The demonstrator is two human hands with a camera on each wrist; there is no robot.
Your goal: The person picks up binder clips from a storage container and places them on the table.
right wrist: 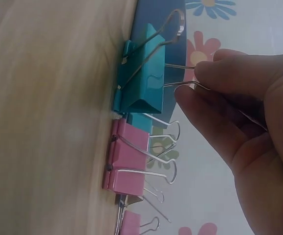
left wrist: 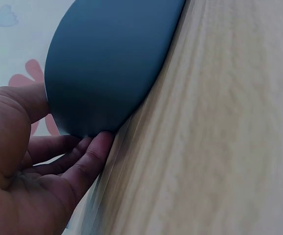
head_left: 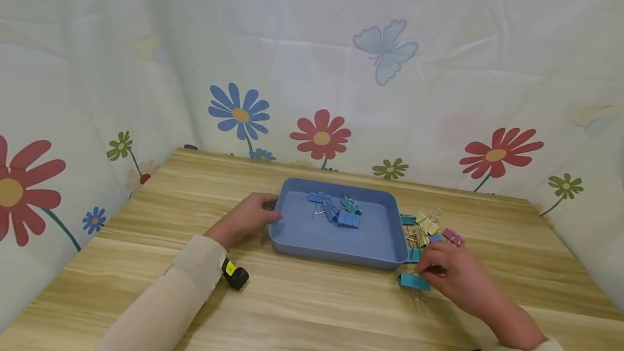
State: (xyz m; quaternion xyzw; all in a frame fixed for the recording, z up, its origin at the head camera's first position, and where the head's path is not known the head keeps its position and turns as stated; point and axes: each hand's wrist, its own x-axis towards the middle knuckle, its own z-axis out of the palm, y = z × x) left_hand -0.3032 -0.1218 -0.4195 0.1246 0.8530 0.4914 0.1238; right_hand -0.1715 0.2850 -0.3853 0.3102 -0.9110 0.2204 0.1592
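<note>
My left hand (head_left: pixel 248 215) grips the left end of a shallow blue tray (head_left: pixel 312 237). In the left wrist view its thumb is at the rim and its fingertips touch the tray's outer wall (left wrist: pixel 107 63) low down. At the tray's near right corner, my right hand (head_left: pixel 458 272) pinches a wire handle of a teal binder clip (right wrist: pixel 143 73). In the right wrist view a pink binder clip (right wrist: pixel 129 156) is beside that clip. Blue binder clips (head_left: pixel 349 220) and a teal one (head_left: pixel 351 205) lie inside the tray.
Right of the tray lies a loose pile of binder clips: yellow (head_left: pixel 429 225), pink (head_left: pixel 454 236), teal (head_left: pixel 408 220) and blue. A wood-grain table (head_left: pixel 302 307) carries everything. Behind it hangs a white flowered curtain (head_left: pixel 292 58).
</note>
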